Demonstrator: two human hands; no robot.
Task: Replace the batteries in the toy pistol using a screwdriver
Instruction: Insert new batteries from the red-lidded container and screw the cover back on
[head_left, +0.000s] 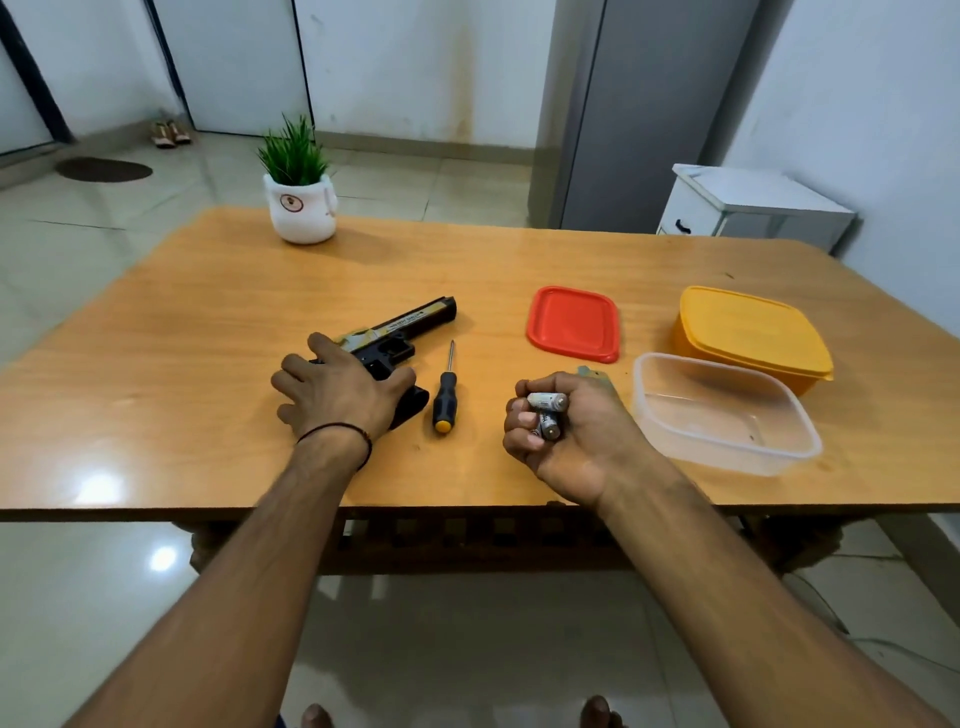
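On wood table (208, 291), left grip (337, 395) spread over black pistol (415, 319), right grip (566, 431) curled round cylindrical batteries (546, 401).

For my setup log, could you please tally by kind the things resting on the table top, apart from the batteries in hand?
Toy pistol: 1
Screwdriver: 1
Boxes: 2, a yellow box and a clear box
Loose red lid: 1
Potted plant: 1
Total: 6, leaving out a small part half hidden behind the right hand, which holds the batteries.
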